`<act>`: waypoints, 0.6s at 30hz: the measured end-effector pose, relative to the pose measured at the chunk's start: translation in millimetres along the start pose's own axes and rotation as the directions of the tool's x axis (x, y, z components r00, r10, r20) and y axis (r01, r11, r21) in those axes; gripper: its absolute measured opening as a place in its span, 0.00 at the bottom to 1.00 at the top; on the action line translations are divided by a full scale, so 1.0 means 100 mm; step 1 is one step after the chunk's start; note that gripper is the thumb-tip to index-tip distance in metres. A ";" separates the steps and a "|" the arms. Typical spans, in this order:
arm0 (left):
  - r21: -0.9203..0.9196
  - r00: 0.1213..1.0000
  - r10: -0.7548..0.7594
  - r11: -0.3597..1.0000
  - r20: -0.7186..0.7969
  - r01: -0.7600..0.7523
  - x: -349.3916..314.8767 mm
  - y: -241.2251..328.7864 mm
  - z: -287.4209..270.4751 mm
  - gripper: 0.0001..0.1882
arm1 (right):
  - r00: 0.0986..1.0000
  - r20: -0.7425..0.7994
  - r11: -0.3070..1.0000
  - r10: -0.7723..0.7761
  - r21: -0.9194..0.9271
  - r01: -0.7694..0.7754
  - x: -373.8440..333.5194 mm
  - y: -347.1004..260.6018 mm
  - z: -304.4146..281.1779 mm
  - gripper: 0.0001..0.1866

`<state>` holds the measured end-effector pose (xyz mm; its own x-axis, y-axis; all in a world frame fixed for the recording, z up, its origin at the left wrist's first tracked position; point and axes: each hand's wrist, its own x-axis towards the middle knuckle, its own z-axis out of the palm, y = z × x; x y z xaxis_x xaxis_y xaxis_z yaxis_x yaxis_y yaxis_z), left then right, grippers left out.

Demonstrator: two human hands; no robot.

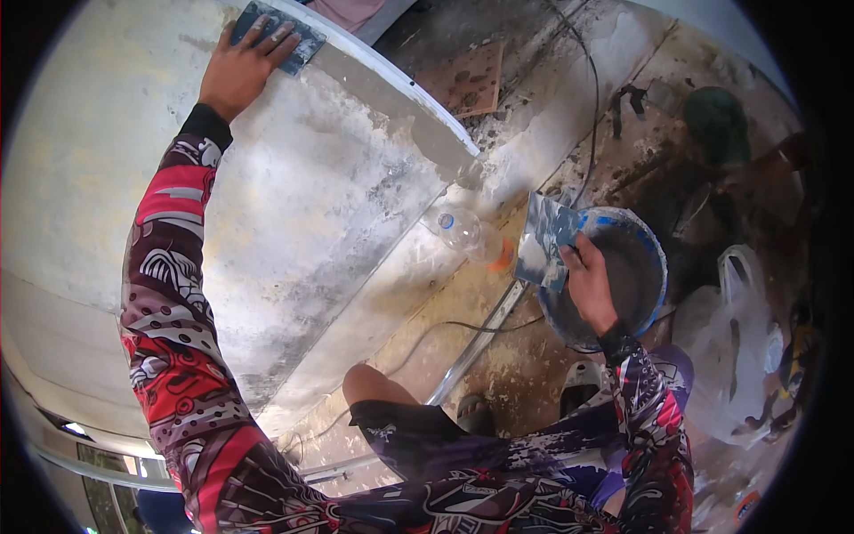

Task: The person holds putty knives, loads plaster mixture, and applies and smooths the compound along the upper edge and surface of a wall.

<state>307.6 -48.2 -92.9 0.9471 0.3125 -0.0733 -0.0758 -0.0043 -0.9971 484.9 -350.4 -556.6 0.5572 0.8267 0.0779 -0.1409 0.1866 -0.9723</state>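
Observation:
My left hand (236,76) is at the upper left, fingers spread over a flat blue-grey putty spreader (307,40). It presses the spreader on the wall (294,169), beside a white edge strip (400,76). Grey filler (356,84) lies in a band along that strip. My right hand (590,283) grips a second flat putty spreader (544,240), its face smeared with whitish paste, thumb and fingers closed on its edge. This one is held above the left rim of a blue-edged bucket (663,267) with grey matter inside.
A clear plastic bottle (458,230) lies against the wall's foot. A metal straightedge (476,343) and a black cable (480,327) run along the floor. White plastic bags (734,347) stand right of the bucket. A green cap-like shape (716,125) and a brown board (467,80) show farther off.

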 end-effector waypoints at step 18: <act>-0.094 0.997 0.014 0.995 -0.074 -0.021 0.27 -0.09 -0.34 0.29 | 0.999 -0.039 1.000 0.015 0.012 -0.014 -0.04 -0.12 -0.09 0.13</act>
<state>344.7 -71.5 -86.6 0.9666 0.2408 -0.0882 -0.0656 -0.1003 -0.9928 491.3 -360.8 -547.4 0.5861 0.8083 0.0550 -0.1589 0.1812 -0.9705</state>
